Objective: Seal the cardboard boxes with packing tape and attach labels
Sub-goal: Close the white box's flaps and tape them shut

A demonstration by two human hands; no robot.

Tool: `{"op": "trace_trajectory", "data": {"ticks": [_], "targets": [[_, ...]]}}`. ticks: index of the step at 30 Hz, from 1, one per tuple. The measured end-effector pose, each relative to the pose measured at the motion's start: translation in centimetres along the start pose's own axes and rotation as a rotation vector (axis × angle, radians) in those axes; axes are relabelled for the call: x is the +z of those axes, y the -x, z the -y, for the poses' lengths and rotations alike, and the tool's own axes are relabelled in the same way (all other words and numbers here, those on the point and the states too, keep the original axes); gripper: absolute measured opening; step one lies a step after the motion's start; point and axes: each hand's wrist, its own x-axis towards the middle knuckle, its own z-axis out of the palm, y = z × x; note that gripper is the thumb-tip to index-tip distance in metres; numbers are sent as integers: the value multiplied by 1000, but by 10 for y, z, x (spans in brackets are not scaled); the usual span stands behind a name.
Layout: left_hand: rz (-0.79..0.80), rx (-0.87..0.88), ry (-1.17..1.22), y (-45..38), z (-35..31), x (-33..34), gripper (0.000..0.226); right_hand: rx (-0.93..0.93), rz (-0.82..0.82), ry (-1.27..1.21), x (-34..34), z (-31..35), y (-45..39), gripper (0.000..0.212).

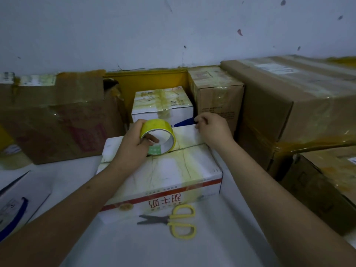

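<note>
A white cardboard box [169, 170] with a red stripe and printed characters on its near side lies flat in front of me, yellowish tape strips running across its top. My left hand [133, 143] grips a yellow roll of packing tape [159, 136] that stands on the box top, fingers through its core. My right hand [210, 128] is at the box's far right edge, fingers curled and pinching what looks like the tape's end; the tape itself is hard to make out there.
Yellow-handled scissors [173, 221] lie on the white table [192, 247] just in front of the box. A smaller taped white box [161, 105] stands behind. Brown taped cartons stand at the left [54, 120] and stacked on the right [292, 105]. A flat white box [17, 199] is at the near left.
</note>
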Motion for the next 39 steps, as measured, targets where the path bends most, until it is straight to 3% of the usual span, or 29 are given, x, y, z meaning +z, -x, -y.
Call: {"op": "trace_trajectory", "data": {"ticks": [4, 6, 9, 13, 16, 19, 24, 29, 33, 36, 39], "targets": [[73, 13, 23, 3, -5, -6, 43, -54, 245, 321, 32, 5, -15, 37], [145, 46, -90, -1, -14, -17, 54, -114, 284, 576, 42, 1, -13, 46], [283, 139, -510, -9, -34, -65, 80, -142, 290, 738, 46, -3, -10, 52], [499, 48, -1217, -7, -24, -162, 83, -165, 273, 802, 49, -5, -10, 54], [674, 69, -1408, 9, -3, -171, 89, -164, 291, 838, 50, -6, -12, 53], [730, 61, -1467, 24, 18, -155, 94, -175, 297, 875, 52, -8, -11, 53], [554, -26, -1363, 49, 46, -129, 97, -191, 263, 922, 58, -1, -8, 58], [452, -30, -1150, 60, 63, -116, 101, -110, 518, 857, 107, 59, 36, 95], [439, 0, -1066, 58, 70, -119, 91, -215, 619, 760, 166, 108, 70, 99], [495, -227, -666, 59, 57, -139, 82, -274, 628, 749, 169, 108, 73, 95], [357, -523, -170, 65, 39, -158, 64, -327, 648, 757, 165, 107, 79, 91]]}}
